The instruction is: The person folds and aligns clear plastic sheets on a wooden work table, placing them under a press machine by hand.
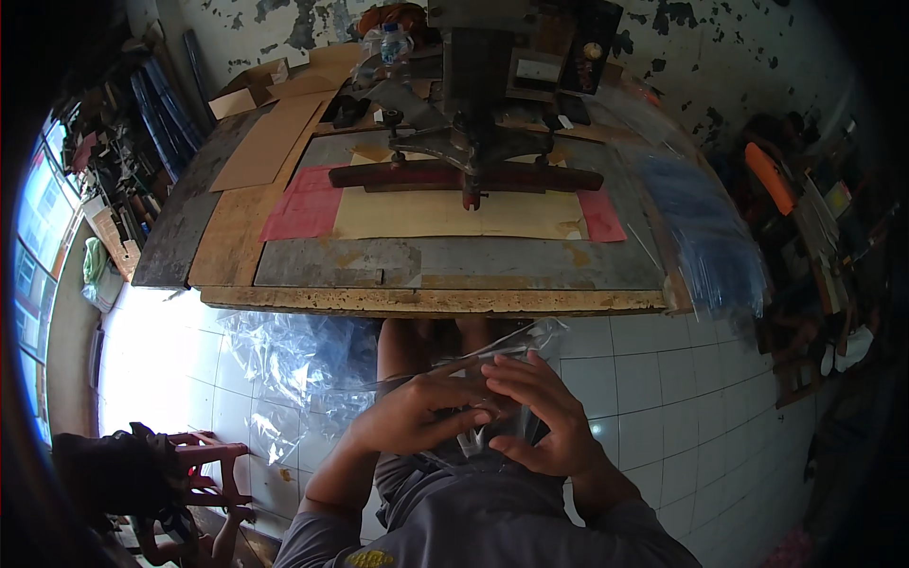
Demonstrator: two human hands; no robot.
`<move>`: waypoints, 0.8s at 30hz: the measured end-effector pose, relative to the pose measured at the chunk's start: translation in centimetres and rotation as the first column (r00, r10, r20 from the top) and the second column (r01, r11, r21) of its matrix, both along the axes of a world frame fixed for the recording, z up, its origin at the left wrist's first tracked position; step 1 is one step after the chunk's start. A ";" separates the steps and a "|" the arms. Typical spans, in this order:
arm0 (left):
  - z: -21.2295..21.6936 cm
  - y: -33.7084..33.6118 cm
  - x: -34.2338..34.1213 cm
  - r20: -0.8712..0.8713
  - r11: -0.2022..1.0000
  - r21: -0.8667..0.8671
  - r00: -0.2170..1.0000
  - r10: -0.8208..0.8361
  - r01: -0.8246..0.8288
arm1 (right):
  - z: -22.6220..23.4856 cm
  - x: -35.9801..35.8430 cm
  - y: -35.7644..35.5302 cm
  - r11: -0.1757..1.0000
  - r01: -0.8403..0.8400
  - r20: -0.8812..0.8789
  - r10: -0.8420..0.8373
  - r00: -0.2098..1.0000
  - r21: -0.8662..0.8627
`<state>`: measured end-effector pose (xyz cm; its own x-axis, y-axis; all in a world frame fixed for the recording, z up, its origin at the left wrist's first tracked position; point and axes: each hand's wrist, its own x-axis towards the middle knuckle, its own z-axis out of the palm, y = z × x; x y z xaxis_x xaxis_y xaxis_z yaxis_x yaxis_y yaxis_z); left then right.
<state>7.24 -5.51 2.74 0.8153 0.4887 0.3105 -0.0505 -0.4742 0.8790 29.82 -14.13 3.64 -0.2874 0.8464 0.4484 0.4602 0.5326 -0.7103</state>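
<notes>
Your left hand (417, 417) and right hand (540, 417) both pinch a clear bag (492, 379) near your lap; the press (469, 161) sits far on the table (436, 298).

Worktable (426, 301) ahead; press (471, 142) on it; plastic bags (705, 237) at right.

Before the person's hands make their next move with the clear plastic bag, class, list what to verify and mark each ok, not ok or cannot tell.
1. Left hand grips the clear plastic bag: ok.
2. Right hand touches the same bag: ok.
3. Bag mouth open: cannot tell.
4. Bag held off the white tiled floor: ok.
5. Stack of clear bags lies on the workbench: ok.
6. Loose plastic film lies apart from the hands: ok.
</notes>
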 end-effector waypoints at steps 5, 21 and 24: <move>0.9 -0.5 -0.1 0.020 0.996 -0.086 1.000 -0.012 0.013 | 0.0 -0.5 -0.2 0.999 0.002 0.019 -0.001 1.000 -0.052; 0.5 -0.5 1.1 -0.009 0.968 -0.242 0.997 0.073 -0.073 | -1.1 0.4 -0.4 0.992 0.036 -0.103 -0.049 0.994 -0.125; 0.7 -0.2 0.8 -0.087 0.924 -0.379 0.996 0.016 -0.048 | -0.5 0.8 -0.2 0.982 0.030 -0.129 -0.055 0.990 -0.184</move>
<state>8.09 -5.70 3.48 0.8116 0.5835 0.0296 0.0382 -0.1036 0.9939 30.63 -14.29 3.11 -0.1974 0.9273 0.3182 0.3747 0.3713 -0.8496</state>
